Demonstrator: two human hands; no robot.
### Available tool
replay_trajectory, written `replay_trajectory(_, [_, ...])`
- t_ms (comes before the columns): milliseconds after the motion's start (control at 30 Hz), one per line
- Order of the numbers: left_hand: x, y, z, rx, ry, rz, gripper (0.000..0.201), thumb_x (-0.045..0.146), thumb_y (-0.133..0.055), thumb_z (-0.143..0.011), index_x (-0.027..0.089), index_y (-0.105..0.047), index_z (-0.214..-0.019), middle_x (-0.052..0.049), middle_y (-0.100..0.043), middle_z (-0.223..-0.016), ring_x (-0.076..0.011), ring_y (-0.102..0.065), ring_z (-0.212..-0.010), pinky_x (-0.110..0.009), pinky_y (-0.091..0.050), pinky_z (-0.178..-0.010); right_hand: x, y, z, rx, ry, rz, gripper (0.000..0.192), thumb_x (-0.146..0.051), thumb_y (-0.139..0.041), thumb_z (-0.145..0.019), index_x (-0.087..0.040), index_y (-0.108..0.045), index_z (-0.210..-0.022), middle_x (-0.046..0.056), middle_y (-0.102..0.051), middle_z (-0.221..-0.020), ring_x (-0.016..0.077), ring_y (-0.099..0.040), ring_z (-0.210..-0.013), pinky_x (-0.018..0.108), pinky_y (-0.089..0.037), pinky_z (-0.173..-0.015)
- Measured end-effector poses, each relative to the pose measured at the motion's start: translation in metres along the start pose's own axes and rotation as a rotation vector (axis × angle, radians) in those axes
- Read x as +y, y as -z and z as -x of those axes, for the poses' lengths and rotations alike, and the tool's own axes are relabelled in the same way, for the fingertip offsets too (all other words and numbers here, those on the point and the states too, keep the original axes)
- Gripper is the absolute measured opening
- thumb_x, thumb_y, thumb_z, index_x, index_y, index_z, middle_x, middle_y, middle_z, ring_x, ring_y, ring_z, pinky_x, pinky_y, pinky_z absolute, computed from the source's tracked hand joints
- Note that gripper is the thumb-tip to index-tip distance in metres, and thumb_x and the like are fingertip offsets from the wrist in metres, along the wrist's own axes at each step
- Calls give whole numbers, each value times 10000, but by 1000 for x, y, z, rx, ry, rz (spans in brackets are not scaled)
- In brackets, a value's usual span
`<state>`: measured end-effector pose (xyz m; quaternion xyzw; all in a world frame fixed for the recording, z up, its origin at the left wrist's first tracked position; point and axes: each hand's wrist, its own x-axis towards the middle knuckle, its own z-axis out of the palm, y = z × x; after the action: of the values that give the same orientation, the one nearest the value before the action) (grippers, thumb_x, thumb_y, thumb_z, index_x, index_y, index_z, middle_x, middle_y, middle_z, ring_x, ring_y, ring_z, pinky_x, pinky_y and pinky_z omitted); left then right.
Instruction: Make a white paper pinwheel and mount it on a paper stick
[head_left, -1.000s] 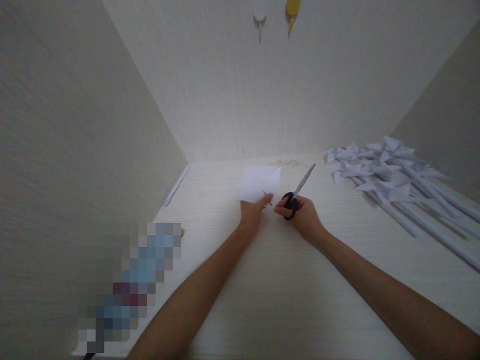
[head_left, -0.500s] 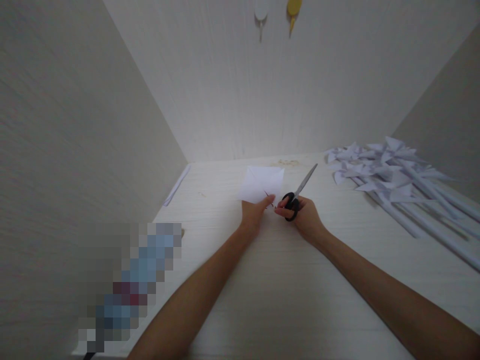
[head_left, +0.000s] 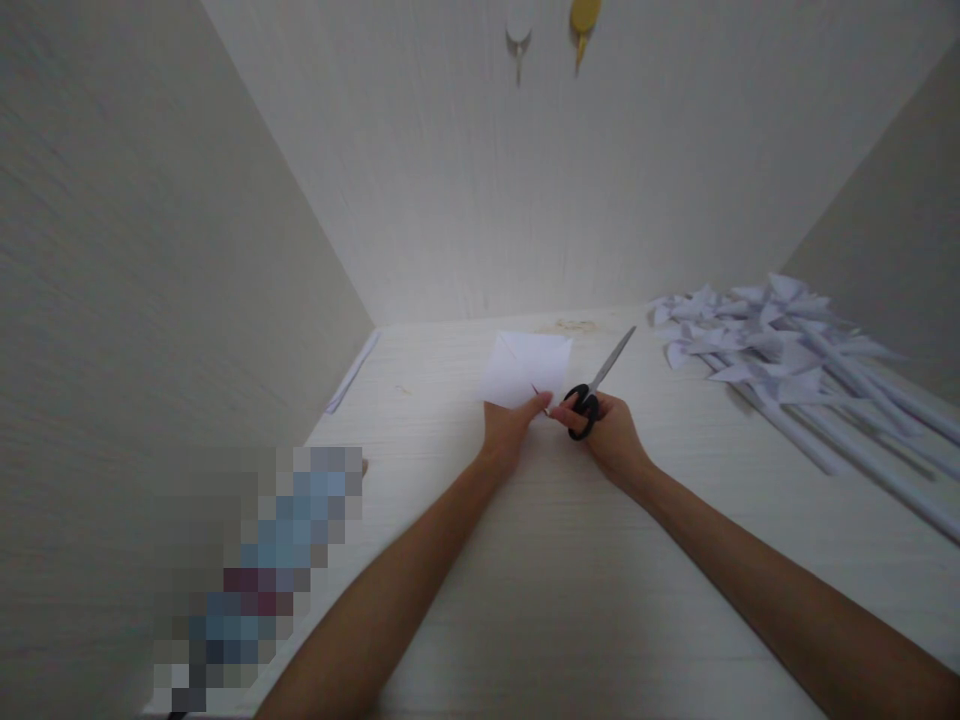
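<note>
My left hand (head_left: pixel 506 428) pinches the near edge of a square white paper sheet (head_left: pixel 525 368), creased and marked with thin red lines, lifted a little above the pale table (head_left: pixel 540 580). My right hand (head_left: pixel 609 432) grips the black handles of a pair of scissors (head_left: pixel 596 385). The silver blades point up and to the right, away from the sheet. The two hands nearly touch at the sheet's near right corner.
A heap of white paper pinwheels on rolled paper sticks (head_left: pixel 787 360) lies at the right. A thin paper strip (head_left: pixel 352 372) rests by the left wall. Two hooks (head_left: pixel 547 30) hang on the back wall. A blurred patch (head_left: pixel 255 570) sits at lower left.
The sheet and both hands have drifted slightly to the right and up. The grips on paper and scissors are the same.
</note>
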<state>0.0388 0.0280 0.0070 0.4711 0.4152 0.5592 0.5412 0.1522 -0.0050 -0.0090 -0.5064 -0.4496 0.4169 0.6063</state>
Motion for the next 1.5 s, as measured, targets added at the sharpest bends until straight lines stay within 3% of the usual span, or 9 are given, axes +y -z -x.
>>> replay_trajectory(600, [-4, 1, 0, -83, -14, 23, 276, 226, -701, -535, 166, -646, -798, -44, -667, -860, -178, -598, -832, -334, -424, -822, 3, 1, -2, 28, 13, -73, 191, -280, -716, -538, -152, -576, -560, -29, -543, -531, 73, -433, -488, 215, -322, -472])
replay_trajectory(833, [-4, 1, -1, -105, 49, 32, 116, 238, -682, -534, 161, -599, -557, -13, -624, -629, -166, -587, -703, -305, -434, -707, 4, 1, -2, 50, 10, -57, 210, -281, -708, -544, -144, -548, -561, -49, -491, -493, 57, -377, -455, 206, -283, -444])
replay_trajectory(1067, [-9, 3, -4, -52, 8, 56, 144, 252, -669, -554, 164, -558, -525, 18, -568, -545, -116, -522, -552, -255, -394, -577, 4, 2, -3, 50, 12, -42, 257, -367, -672, -592, -152, -531, -594, -30, -511, -530, 65, -374, -462, 210, -276, -439])
replay_trajectory(1167, [-9, 5, -7, 26, 15, 107, 148, 246, -661, -559, 163, -544, -524, 23, -552, -527, -115, -524, -559, -240, -375, -553, 3, 3, -2, -11, -28, -30, 335, -451, -590, -665, -151, -504, -543, -27, -470, -483, 60, -330, -416, 216, -224, -399])
replay_trajectory(1267, [-8, 7, -12, 68, 6, 182, 137, 234, -647, -569, 162, -538, -528, 24, -550, -524, -114, -536, -564, -237, -384, -565, -2, 4, 0, -155, -55, 30, 408, -499, -510, -716, -149, -489, -508, -23, -440, -443, 63, -330, -402, 221, -215, -397])
replay_trajectory(1500, [-5, 14, -22, 141, -12, 301, 113, 191, -632, -571, 156, -530, -539, 36, -532, -497, -92, -526, -519, -221, -395, -551, -15, 9, 2, -405, -129, 395, 444, -511, -524, -693, -160, -425, -440, -36, -397, -385, 57, -312, -368, 225, -213, -404])
